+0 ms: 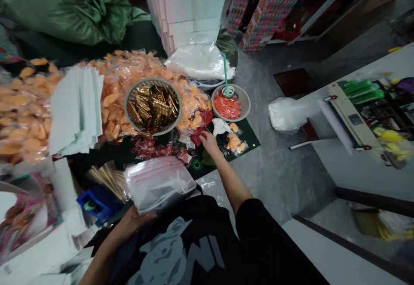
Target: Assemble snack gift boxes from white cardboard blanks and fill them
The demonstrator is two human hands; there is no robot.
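My left hand (pixel 139 218) is closed on the near edge of a stack of clear zip-lock bags (pixel 161 177) held against my body. Stretched out over the dark green table, my right hand (pixel 209 142) has its fingertips on a dark red packet (pixel 197 136); the fingers look closed, a little blurred. Close to that hand are a white crumpled piece (pixel 221 126) and several bagged orange pieces (pixel 235 142). Small red packets (pixel 145 147) and a green ring (pixel 196 164) lie left of it.
Behind stand a basket of gold wrapped pieces (pixel 152 106) and a bowl of red packets (pixel 228 106) with a green stick. Orange bagged pieces (pixel 126 69) heap around white sheets (pixel 76 108). A blue tape dispenser (pixel 100 203) and wooden sticks (pixel 110 179) lie left. A sealing machine (pixel 352 114) stands right.
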